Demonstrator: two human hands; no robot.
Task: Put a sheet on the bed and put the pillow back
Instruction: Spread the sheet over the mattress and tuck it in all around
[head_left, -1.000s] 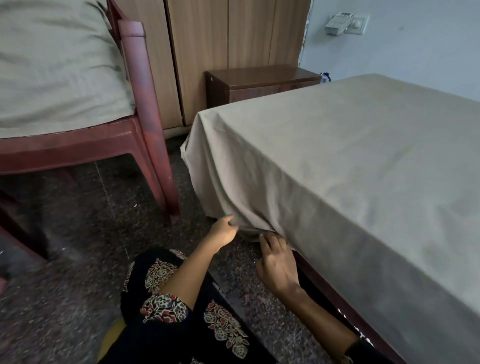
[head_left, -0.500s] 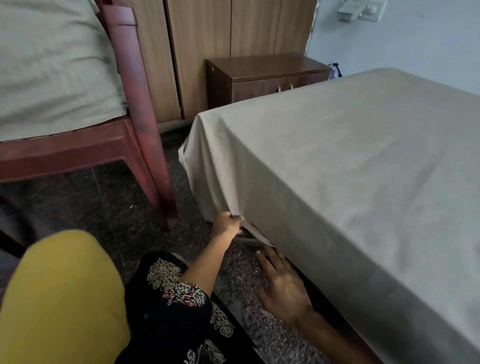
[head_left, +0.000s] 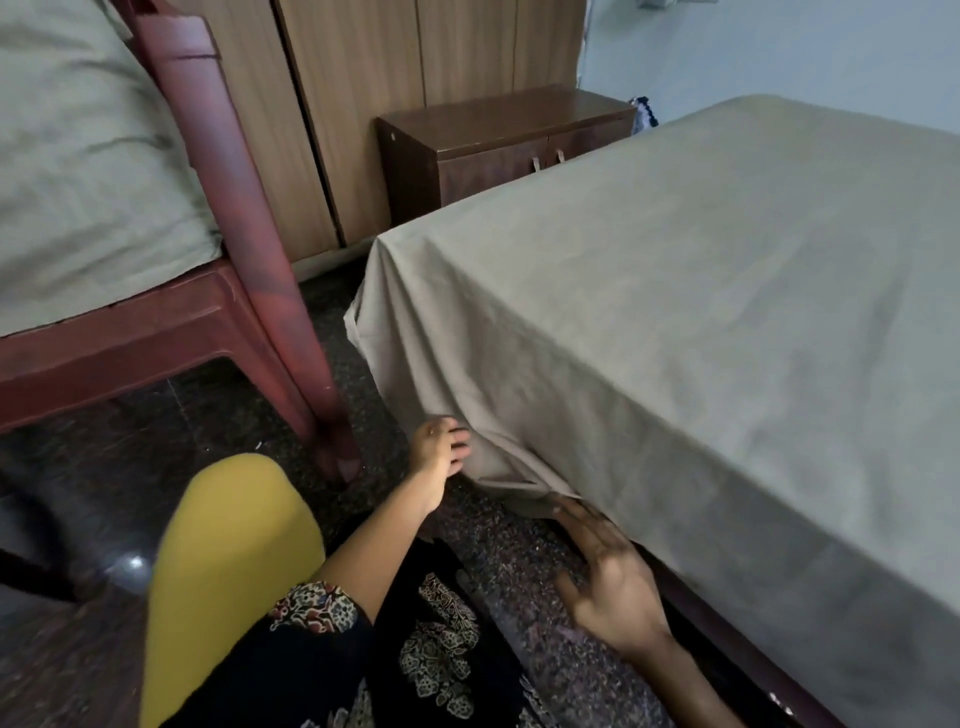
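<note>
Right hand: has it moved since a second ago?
Yes. The right hand has slid back toward the person, farther from the chair leg.

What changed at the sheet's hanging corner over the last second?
The left hand, which gripped the sheet hem in a fist, now has fingers spread against it. The right hand drew back, then reached forward, open fingertips at the hem. A yellow knee came into view. The pillow stays on the chair.
</note>
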